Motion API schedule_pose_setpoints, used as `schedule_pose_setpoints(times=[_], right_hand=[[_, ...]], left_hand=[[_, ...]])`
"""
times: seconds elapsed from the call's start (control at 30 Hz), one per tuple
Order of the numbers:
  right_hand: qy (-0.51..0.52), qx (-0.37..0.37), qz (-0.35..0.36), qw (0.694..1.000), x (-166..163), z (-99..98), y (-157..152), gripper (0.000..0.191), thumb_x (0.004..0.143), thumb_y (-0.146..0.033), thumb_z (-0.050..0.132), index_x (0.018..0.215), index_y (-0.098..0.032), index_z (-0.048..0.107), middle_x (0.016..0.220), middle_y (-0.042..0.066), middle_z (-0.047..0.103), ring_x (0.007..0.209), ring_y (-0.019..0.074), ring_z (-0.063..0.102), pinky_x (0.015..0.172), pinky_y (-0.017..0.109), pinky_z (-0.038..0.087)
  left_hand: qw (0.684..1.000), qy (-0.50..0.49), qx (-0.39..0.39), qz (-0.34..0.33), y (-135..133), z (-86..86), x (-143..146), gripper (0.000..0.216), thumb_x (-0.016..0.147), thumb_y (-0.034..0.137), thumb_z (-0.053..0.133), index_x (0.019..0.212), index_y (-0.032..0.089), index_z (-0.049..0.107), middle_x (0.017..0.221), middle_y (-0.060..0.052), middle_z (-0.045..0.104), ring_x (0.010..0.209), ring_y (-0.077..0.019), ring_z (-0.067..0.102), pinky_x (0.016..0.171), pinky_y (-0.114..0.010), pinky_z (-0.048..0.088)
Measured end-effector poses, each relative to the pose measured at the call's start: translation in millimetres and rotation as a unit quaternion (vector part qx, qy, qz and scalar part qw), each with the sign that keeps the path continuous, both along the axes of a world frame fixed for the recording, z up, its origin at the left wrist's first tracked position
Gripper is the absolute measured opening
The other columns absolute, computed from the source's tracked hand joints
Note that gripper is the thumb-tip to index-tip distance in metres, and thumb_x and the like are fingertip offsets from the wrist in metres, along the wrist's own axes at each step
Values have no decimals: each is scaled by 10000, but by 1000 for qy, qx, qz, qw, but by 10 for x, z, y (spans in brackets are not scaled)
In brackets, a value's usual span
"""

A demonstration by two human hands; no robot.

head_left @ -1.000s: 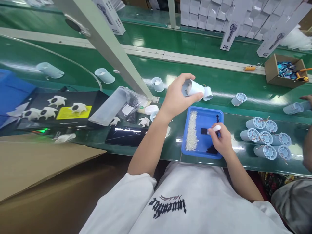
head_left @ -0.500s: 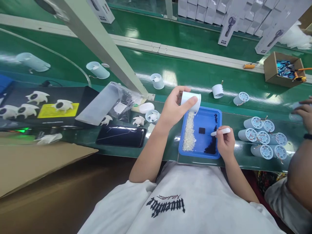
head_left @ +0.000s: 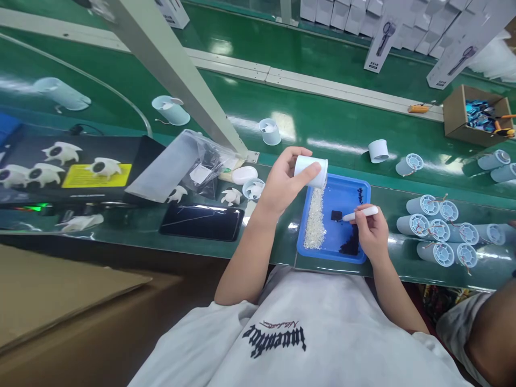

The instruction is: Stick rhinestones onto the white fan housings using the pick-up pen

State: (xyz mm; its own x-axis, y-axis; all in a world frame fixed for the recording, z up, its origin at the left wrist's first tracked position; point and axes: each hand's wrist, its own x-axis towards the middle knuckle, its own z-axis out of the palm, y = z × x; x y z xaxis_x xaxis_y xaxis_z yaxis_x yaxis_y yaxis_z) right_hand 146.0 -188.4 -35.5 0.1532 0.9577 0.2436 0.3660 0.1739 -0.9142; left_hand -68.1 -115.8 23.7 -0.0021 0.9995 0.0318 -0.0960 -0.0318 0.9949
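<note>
My left hand (head_left: 284, 181) is closed round a pale blue plastic cylinder (head_left: 310, 171), held upright over the far left corner of a blue tray (head_left: 337, 198). Inside the tray lie a strip of small clear beads (head_left: 315, 217), a small black square (head_left: 336, 215) and a heap of dark bits (head_left: 350, 246). My right hand (head_left: 372, 231) rests on the tray's right side and pinches a white pen-like tool (head_left: 360, 214), whose tip points at the black square.
Several finished cylinders (head_left: 439, 230) lie grouped right of the tray, and more ride the green belt (head_left: 322, 115). White fan blades (head_left: 231, 195), a black phone (head_left: 201, 221) and a plastic bag (head_left: 185, 167) lie to the left. Another person's arm (head_left: 494, 333) is at the lower right.
My left hand has carried the cylinder from above the belt down to the tray's far left corner and turned it upright. The right hand lifted the white tool off the black square.
</note>
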Motion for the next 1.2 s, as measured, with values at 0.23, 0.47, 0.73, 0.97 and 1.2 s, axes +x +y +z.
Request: schedule_pose_setpoints(times=[0.23, 0.47, 0.73, 0.97, 1.2], right_hand=[[-9, 34, -11, 999, -35, 8, -6, 227, 911, -448, 588, 904, -221, 585, 778, -4, 632, 563, 126, 626, 530, 264, 516], [-79, 20, 30, 996, -28, -13, 11, 175, 918, -401, 572, 931, -227, 580, 810, 22, 665, 637, 162, 634, 592, 306, 515], [-151, 84, 114, 978, -37, 51, 24, 110, 917, -322, 579, 854, -232, 570, 752, 1, 638, 602, 144, 596, 586, 282, 491], [-149, 87, 45, 984, -19, 2, 39, 123, 920, -358, 562, 892, -238, 561, 793, 13, 649, 613, 159, 596, 622, 315, 498], [-170, 105, 73, 977, -37, 31, 38, 138, 925, -362, 553, 856, -242, 564, 771, 22, 642, 684, 177, 618, 621, 311, 499]], left_hand=[[1000, -4, -9, 2, -10, -15, -34, 294, 740, 349, 744, 948, 229, 575, 863, 2, 594, 775, -120, 587, 678, -233, 507], [1000, -13, -9, -2, -9, -23, -18, 265, 738, 320, 729, 933, 225, 575, 818, 10, 578, 733, -116, 573, 649, -230, 497], [1000, -16, -19, -4, -16, 16, -6, 240, 738, 282, 724, 922, 223, 580, 805, 13, 575, 719, -111, 571, 633, -222, 493], [999, -35, -20, 4, -38, 3, -30, 285, 747, 308, 731, 955, 236, 550, 836, 8, 589, 732, -112, 592, 633, -221, 506], [996, -81, -47, 8, -67, 10, -23, 393, 711, 354, 769, 956, 252, 479, 765, 37, 555, 659, -97, 564, 613, -230, 500]])
